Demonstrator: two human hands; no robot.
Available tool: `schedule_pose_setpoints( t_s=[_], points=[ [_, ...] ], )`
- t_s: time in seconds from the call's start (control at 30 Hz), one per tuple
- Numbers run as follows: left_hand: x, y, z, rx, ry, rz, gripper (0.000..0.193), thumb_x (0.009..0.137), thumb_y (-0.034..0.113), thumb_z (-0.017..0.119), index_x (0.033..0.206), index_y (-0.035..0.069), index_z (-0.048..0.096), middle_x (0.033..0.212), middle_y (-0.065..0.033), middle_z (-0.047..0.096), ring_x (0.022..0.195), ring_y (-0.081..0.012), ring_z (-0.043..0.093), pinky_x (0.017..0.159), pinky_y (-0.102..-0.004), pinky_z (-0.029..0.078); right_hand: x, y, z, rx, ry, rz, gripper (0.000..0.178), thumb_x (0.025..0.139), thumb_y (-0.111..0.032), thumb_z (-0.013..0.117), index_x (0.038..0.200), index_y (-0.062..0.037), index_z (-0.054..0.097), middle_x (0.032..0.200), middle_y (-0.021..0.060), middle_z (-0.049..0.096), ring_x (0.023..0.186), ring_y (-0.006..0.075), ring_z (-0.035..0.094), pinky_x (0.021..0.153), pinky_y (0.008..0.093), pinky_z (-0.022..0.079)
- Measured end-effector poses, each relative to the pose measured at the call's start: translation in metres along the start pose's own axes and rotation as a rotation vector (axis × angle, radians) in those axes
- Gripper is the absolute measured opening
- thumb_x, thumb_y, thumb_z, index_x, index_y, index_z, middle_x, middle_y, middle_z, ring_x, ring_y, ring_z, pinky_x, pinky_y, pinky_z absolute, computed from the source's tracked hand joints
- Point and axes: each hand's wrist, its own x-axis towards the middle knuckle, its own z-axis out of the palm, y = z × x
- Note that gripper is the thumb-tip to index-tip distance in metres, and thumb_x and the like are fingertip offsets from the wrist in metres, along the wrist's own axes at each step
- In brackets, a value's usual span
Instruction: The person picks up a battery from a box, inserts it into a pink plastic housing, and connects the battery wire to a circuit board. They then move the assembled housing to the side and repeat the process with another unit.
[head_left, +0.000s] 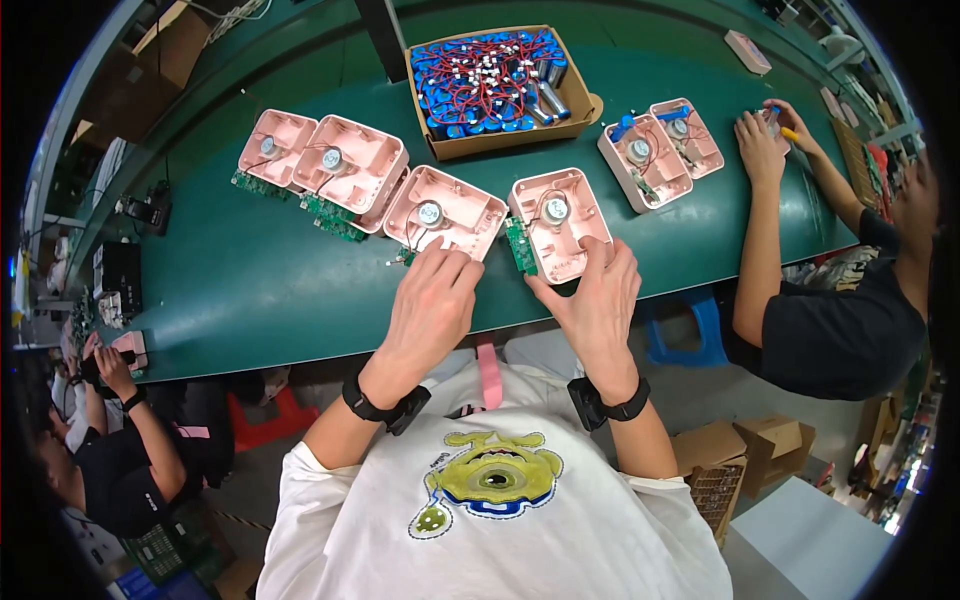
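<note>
Two open pink plastic housings lie before me, each with a round silver speaker and thin wires inside. My right hand [601, 300] grips the lower end of the right housing [585, 205], its thumb at the bottom edge and fingers over the inside wall. A green circuit board [520, 245] hangs at that housing's left side. My left hand [432, 295] is closed on the near edge of the left housing [465, 215], which lies tilted; its fingertips are partly hidden. A small part of another green board shows beside the left hand.
More pink housings [362, 135] with green boards [332, 216] lie to the left. A cardboard box [500, 140] of blue batteries with red wires stands behind. Housings with blue parts [650, 190] lie right, near a co-worker's hands [760, 145]. A blue stool [690, 335] stands below the green table [250, 330].
</note>
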Motion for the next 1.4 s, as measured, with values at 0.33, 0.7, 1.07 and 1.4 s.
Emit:
schedule_pose_setpoints(
  t_s=[0.33, 0.7, 1.07, 1.4],
  points=[
    [-0.018, 0.004, -0.018, 0.019, -0.085, -0.037, 0.022, 0.077, -0.007, 0.068, 0.098, -0.001, 0.065, 0.094, -0.0145, 0.06, 0.098, -0.0354, 0.061, 0.105, -0.0495, 0.051, -0.011, 0.008, -0.007, -0.041, 0.026, 0.059, 0.079, 0.076, -0.045, 0.091, 0.13, -0.0003, 0.055, 0.126, 0.0261, 0.052, 0.116, 0.0424, 0.051, 0.098, 0.0516, 0.043],
    [0.055, 0.02, 0.005, -0.152, 0.076, -0.095, 0.021, 0.085, 0.0, 0.07, 0.105, -0.003, 0.068, 0.098, -0.0186, 0.065, 0.095, -0.0381, 0.06, 0.085, -0.0498, 0.047, 0.066, 0.011, -0.041, 0.207, -0.087, -0.437, 0.039, 0.091, -0.012, 0.076, 0.127, -0.0044, 0.065, 0.13, 0.0156, 0.065, 0.108, 0.0361, 0.068, 0.086, 0.0443, 0.057],
    [0.085, 0.009, 0.036, -0.324, -0.232, -0.368, 0.027, 0.089, 0.011, 0.073, 0.112, -0.004, 0.072, 0.085, -0.0199, 0.072, 0.091, -0.0381, 0.061, 0.087, -0.0493, 0.044, 0.086, 0.034, -0.038, 0.659, -0.215, -0.453, 0.016, 0.094, 0.0, 0.068, 0.109, 0.0018, 0.073, 0.107, 0.0137, 0.076, 0.092, 0.0282, 0.075, 0.079, 0.0352, 0.061],
    [0.079, 0.007, 0.042, -0.539, 0.033, -0.414, 0.017, 0.092, 0.012, 0.073, 0.099, -0.004, 0.071, 0.083, -0.0172, 0.069, 0.076, -0.0295, 0.063, 0.072, -0.0428, 0.051, 0.083, 0.023, -0.046, 1.274, -0.265, 0.142, 0.017, 0.098, 0.002, 0.067, 0.113, 0.0085, 0.071, 0.1, 0.017, 0.077, 0.088, 0.0231, 0.078, 0.074, 0.0286, 0.064]
  ],
)
